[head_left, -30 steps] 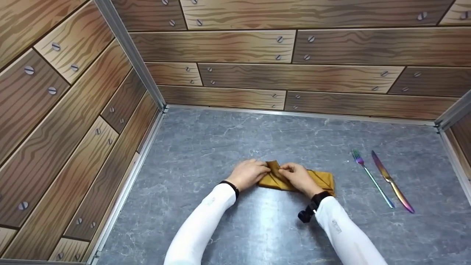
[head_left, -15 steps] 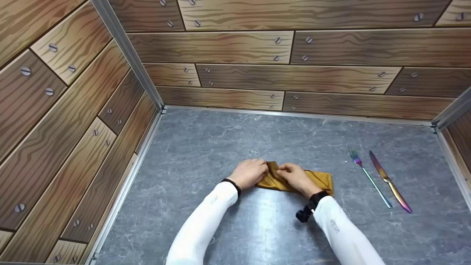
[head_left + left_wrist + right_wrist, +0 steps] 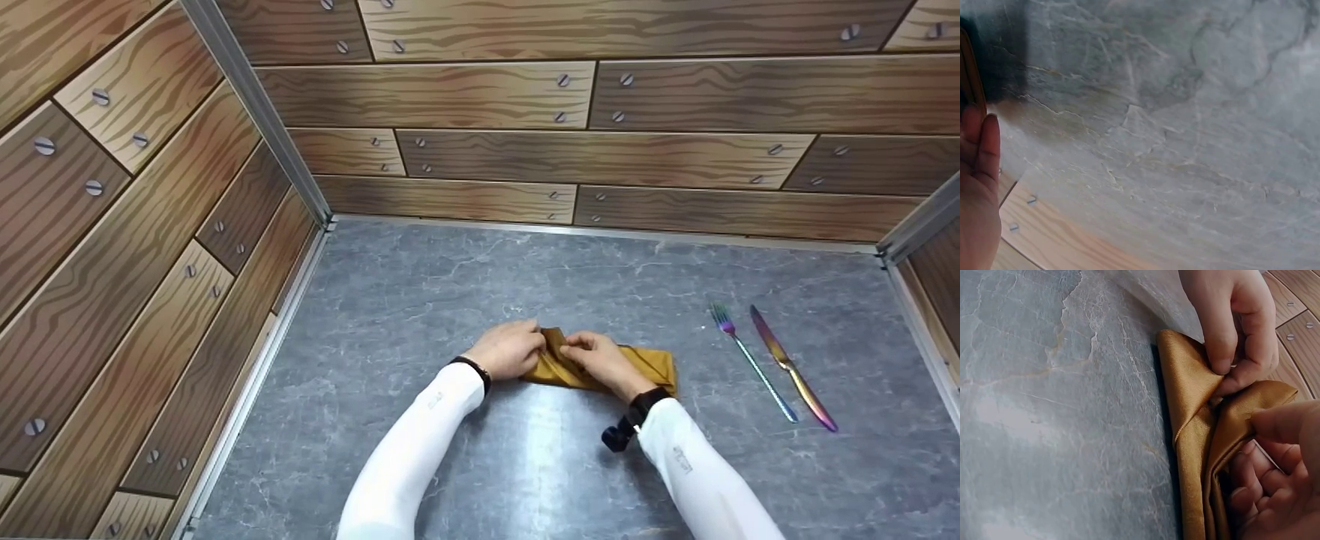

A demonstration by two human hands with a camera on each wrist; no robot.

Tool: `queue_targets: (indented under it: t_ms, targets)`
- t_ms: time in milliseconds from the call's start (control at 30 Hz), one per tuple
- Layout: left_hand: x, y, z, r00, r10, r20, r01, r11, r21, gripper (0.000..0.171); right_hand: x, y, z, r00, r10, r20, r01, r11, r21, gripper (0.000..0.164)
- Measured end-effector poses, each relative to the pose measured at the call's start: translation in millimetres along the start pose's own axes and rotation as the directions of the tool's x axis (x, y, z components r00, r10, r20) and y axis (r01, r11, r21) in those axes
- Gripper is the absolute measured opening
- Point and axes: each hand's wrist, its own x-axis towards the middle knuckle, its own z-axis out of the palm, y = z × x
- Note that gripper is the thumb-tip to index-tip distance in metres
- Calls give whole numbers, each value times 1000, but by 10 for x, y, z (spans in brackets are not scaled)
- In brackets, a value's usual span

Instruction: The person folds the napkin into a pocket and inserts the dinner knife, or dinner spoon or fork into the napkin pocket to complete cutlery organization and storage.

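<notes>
A mustard-gold cloth napkin [image 3: 651,366], folded into a long strip, lies on the grey marbled table. My left hand [image 3: 508,349] is at its left end; in the right wrist view the left thumb and curled fingers pinch a fold of the napkin [image 3: 1188,377]. My right hand [image 3: 602,360] pinches a raised flap of the cloth between thumb and fingers, close beside the left hand. Its other fingers [image 3: 1249,475] curl behind the flap. The left wrist view catches only part of the left hand [image 3: 982,169] and a sliver of cloth at the edge.
To the right lie a rainbow-coloured fork [image 3: 754,360] and a matching knife [image 3: 791,367], roughly parallel. Wood-plank patterned walls [image 3: 465,97] bound the table [image 3: 420,270] at the back and sides, with metal strips along the edges.
The left hand has shifted slightly at the napkin's end and its fingers have curled in more. The right hand keeps its pinch on the flap. The whole head view has drifted slightly.
</notes>
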Motion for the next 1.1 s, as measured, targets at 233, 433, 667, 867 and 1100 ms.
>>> queue_targets:
  t_ms: [233, 433, 667, 867, 1100]
  targets:
    - [-36, -73, -13, 999, -20, -48, 18, 999, -40, 8, -10, -22, 29, 1000, 3, -20, -2, 999, 41, 38]
    - [-117, -124, -35, 998, -24, -64, 20, 997, -76, 12, -15, -45, 55, 998, -3, -65, 0, 998, -55, 31]
    - [-203, -165, -24, 994, -32, -102, 17, 989, -149, 13, 6, -59, 96, 995, -6, -97, -1, 998, -70, 20]
    - [-251, -199, -10, 991, -47, -128, 23, 982, -186, 12, 18, -67, 136, 994, -15, -104, 3, 993, -114, 15]
    - [-251, -194, -41, 990, -55, -127, 26, 975, -219, 13, 8, -82, 149, 998, -36, -49, 29, 990, -137, 10]
